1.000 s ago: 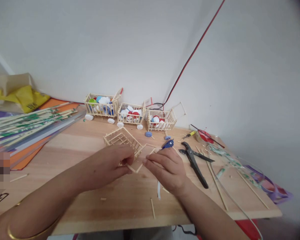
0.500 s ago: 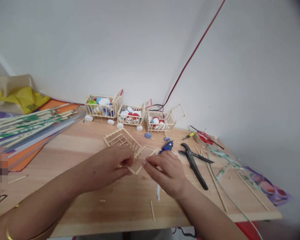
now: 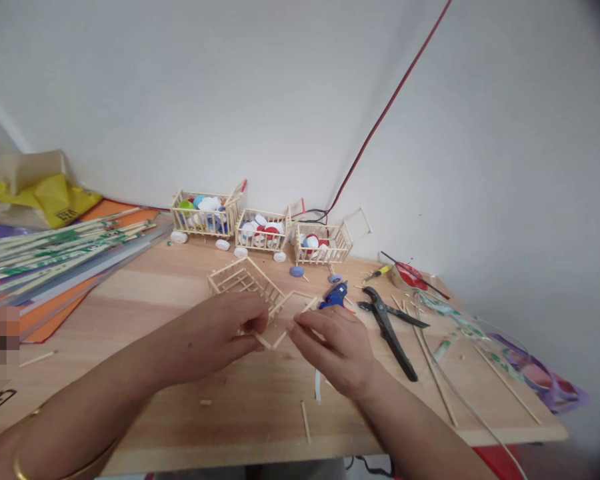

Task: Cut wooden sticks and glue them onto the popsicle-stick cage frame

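Near the middle of the wooden table [image 3: 180, 420], a small cart frame of thin sticks [image 3: 265, 283] lies tilted, with a square stick handle at its right side. My left hand [image 3: 235, 330] pinches the near corner of that frame between thumb and fingers. Close to the handle's right side, my right hand [image 3: 337, 343] has thumb and fingers pressed together on a short thin stick [image 3: 309, 305]. Just beyond the right hand lies a blue glue gun [image 3: 334, 295], partly hidden by it.
Three stick carts [image 3: 263, 230] holding bottle caps stand by the wall. Black pliers [image 3: 390, 333], a tape roll [image 3: 409, 275] and loose sticks lie to the right. Wrapped stick bundles [image 3: 70, 247] and a yellow bag [image 3: 45, 200] are at left. A cable [image 3: 390, 100] hangs along the wall.
My right hand has shifted slightly to the right, and more of the blue glue gun shows. The short stick has moved slightly right with it. My left hand stays on the frame.
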A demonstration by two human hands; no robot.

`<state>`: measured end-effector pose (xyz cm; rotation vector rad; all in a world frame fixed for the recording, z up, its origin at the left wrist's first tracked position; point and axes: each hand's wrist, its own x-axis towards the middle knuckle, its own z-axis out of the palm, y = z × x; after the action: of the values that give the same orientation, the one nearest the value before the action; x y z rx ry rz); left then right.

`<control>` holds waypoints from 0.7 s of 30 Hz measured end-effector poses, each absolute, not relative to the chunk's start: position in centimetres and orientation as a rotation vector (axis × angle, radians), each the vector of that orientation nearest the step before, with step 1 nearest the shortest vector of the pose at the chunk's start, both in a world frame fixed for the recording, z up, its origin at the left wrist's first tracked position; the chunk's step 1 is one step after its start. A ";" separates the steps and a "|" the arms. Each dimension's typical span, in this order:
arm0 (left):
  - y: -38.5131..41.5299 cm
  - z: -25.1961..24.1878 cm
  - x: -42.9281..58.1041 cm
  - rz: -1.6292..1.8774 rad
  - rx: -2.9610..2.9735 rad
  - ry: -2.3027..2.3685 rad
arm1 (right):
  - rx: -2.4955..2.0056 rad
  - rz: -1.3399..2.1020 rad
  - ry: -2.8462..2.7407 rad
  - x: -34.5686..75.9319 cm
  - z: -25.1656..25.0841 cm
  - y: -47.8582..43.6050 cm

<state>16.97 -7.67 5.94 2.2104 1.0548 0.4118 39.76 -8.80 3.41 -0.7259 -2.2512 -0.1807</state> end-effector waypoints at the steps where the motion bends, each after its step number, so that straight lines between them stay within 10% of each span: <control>1: -7.7 5.9 17.0 0.414 2.209 1.057 | -0.721 -0.182 -2.253 39.8 3.4 -8.8; 21: -7.7 6.0 17.1 0.444 2.210 1.045 | -0.743 -0.049 -2.252 40.3 2.5 -8.5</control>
<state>17.12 -7.74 6.03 2.2100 1.0454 0.4444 40.29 -8.51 2.53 -0.7425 -2.2515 -0.0490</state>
